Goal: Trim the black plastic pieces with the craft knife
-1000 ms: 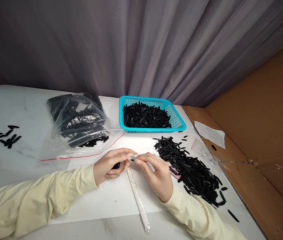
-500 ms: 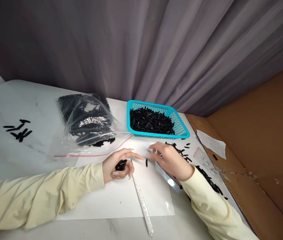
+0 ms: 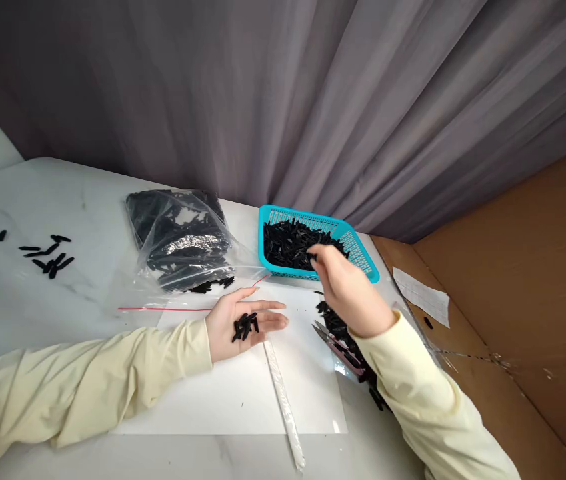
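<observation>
My left hand (image 3: 243, 320) lies palm up over a white sheet (image 3: 203, 407), fingers stretched out, holding a small heap of short black strips (image 3: 246, 327) on the palm. Above the near rim of a blue plastic basket (image 3: 317, 274), my right hand (image 3: 337, 283) has its fingers pinched together. Dark strips lie right behind the fingertips, so what they hold, if anything, cannot be made out. The basket contains many black strips (image 3: 287, 243). Below my right wrist, scissors (image 3: 339, 347) with pink handles rest by more black strips (image 3: 335, 320), partly hidden by the arm.
A clear zip bag (image 3: 187, 243) full of black strips lies left of the basket. Several loose strips (image 3: 53, 265) are at the far left. A thin white wrapped stick (image 3: 285, 407) crosses the sheet. Cardboard (image 3: 513, 300) with a paper slip (image 3: 423, 293) borders the right.
My right hand has moved up and forward from the sheet to the basket. My left hand has uncurled, exposing the strips. The single strip on the sheet no longer shows there.
</observation>
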`<state>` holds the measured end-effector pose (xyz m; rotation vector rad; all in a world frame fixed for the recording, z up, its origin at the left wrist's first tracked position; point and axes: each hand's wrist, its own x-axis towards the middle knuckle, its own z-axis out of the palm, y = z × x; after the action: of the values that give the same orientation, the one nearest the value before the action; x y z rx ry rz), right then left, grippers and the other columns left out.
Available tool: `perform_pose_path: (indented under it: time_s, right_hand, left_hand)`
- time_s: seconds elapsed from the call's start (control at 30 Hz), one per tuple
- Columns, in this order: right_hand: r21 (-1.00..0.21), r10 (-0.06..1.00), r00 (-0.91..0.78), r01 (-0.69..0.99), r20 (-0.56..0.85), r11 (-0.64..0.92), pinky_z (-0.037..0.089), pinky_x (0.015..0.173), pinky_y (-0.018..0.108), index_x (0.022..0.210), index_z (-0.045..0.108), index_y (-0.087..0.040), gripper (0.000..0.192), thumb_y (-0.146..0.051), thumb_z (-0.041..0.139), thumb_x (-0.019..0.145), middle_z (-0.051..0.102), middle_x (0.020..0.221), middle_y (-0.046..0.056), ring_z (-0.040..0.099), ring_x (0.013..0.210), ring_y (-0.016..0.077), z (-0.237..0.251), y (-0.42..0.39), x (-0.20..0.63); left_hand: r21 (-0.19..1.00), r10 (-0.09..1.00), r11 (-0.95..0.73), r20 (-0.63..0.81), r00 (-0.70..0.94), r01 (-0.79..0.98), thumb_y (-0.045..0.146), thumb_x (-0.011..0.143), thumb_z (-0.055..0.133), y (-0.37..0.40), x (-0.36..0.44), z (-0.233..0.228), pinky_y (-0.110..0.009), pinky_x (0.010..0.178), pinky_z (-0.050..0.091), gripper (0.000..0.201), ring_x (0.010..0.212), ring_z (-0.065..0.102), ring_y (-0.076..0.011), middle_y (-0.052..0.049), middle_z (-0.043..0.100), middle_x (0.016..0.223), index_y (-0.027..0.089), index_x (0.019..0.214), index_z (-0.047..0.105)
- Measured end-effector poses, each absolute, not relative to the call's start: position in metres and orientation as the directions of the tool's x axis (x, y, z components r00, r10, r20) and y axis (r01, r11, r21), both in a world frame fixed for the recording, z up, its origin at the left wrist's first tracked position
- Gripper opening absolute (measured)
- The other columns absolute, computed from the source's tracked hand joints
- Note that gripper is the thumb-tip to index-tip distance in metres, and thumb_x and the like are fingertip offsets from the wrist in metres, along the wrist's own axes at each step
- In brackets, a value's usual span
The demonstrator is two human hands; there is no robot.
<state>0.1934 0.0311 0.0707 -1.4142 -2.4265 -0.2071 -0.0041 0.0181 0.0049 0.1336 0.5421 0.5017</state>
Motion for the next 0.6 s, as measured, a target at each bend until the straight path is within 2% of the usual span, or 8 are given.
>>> perform_pose_path:
  time_s: [0.1,0.17,0.2,0.3,0.37,0.43,0.6]
  right_hand:
    - [0.028,0.83,-0.421,0.896,0.366,0.443,0.045,0.069,0.038,0.103,0.049,-0.012,0.021,-0.013,0.034,0.089,0.057,0.093,0.016,0.055,0.084,0.0275,0.084,0.045,0.183]
    - [0.051,0.802,-0.494,0.86,0.334,0.508,0.044,0.072,0.04,0.098,0.053,-0.013,0.019,-0.012,0.036,0.089,0.058,0.092,0.015,0.053,0.084,0.027,0.082,0.038,0.17]
    - [0.022,0.775,-0.549,0.82,0.313,0.572,0.043,0.074,0.039,0.096,0.054,-0.014,0.019,-0.013,0.037,0.089,0.058,0.093,0.014,0.052,0.084,0.0256,0.079,0.03,0.163]
    - [-0.141,0.675,-0.714,0.66,0.188,0.738,0.044,0.071,0.035,0.096,0.055,-0.016,0.013,-0.021,0.047,0.087,0.059,0.09,0.011,0.052,0.08,0.0221,0.062,0.001,0.143]
    - [-0.176,0.667,-0.73,0.644,0.148,0.744,0.044,0.069,0.035,0.092,0.056,-0.014,0.014,-0.025,0.053,0.084,0.06,0.088,0.011,0.052,0.079,0.0227,0.05,-0.014,0.134]
    - [-0.211,0.674,-0.724,0.642,0.151,0.737,0.044,0.071,0.037,0.09,0.057,-0.013,0.014,-0.024,0.055,0.083,0.06,0.09,0.012,0.052,0.082,0.0233,0.041,-0.02,0.13]
    - [-0.396,0.724,-0.659,0.62,0.204,0.677,0.046,0.071,0.035,0.087,0.056,-0.015,0.006,-0.015,0.052,0.083,0.061,0.085,0.009,0.053,0.079,0.0207,0.036,-0.018,0.135]
  left_hand:
    - [0.199,0.509,0.858,-0.462,0.726,-0.474,0.036,0.086,0.042,0.017,-0.003,0.007,-0.029,0.072,0.052,0.047,0.093,0.063,-0.0252,-0.022,0.065,0.096,-0.003,0.11,0.052]
    - [0.177,0.512,0.854,-0.459,0.727,-0.489,0.038,0.085,0.042,0.016,-0.002,0.007,-0.031,0.079,0.05,0.048,0.097,0.061,-0.0264,-0.023,0.064,0.098,-0.003,0.108,0.052]
    - [0.175,0.517,0.85,-0.454,0.726,-0.496,0.038,0.085,0.042,0.016,-0.002,0.006,-0.031,0.077,0.05,0.046,0.093,0.062,-0.0257,-0.022,0.066,0.093,-0.002,0.104,0.054]
    - [0.206,0.515,0.856,-0.433,0.74,-0.474,0.042,0.083,0.04,0.016,-0.003,0.004,-0.028,0.057,0.048,0.043,0.064,0.063,-0.0213,-0.013,0.065,0.066,0.004,0.087,0.06]
    - [0.227,0.493,0.87,-0.419,0.762,-0.438,0.045,0.083,0.037,0.017,-0.004,0.002,-0.028,0.05,0.045,0.046,0.054,0.059,-0.0203,-0.01,0.061,0.058,0.006,0.082,0.061]
    - [0.234,0.469,0.883,-0.41,0.782,-0.407,0.046,0.083,0.035,0.017,-0.005,0.001,-0.029,0.051,0.043,0.048,0.056,0.058,-0.0212,-0.01,0.061,0.059,0.006,0.083,0.062]
    - [0.265,0.477,0.876,-0.364,0.8,-0.402,0.045,0.081,0.042,0.017,-0.005,0.001,-0.023,0.042,0.034,0.044,0.05,0.053,-0.0169,-0.006,0.056,0.055,0.006,0.079,0.062]
